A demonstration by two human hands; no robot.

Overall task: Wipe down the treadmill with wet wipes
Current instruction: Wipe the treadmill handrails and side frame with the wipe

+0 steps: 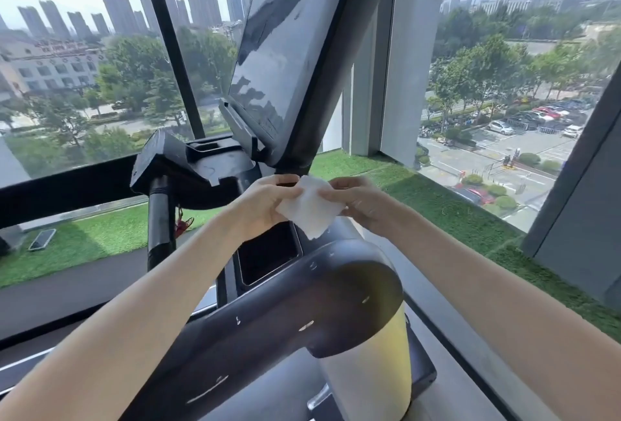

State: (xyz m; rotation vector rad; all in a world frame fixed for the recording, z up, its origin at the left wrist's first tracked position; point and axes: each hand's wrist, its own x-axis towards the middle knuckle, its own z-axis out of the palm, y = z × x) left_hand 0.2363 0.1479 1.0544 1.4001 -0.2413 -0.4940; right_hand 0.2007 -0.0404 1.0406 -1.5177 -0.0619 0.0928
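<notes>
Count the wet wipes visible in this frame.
1: the wet wipe is pinched between the left hand and right hand near the treadmill tray. More may be hidden inside its folds.

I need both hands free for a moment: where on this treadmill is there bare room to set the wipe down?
The dark pocket below the left hand, bordered by the grey handrail arm, looks bare. So does the shallow tray left of the screen base. Crowded: right under the screen, where the left hand and right hand hold the wipe.

Bare forearms; bare left grip, right grip.
</notes>
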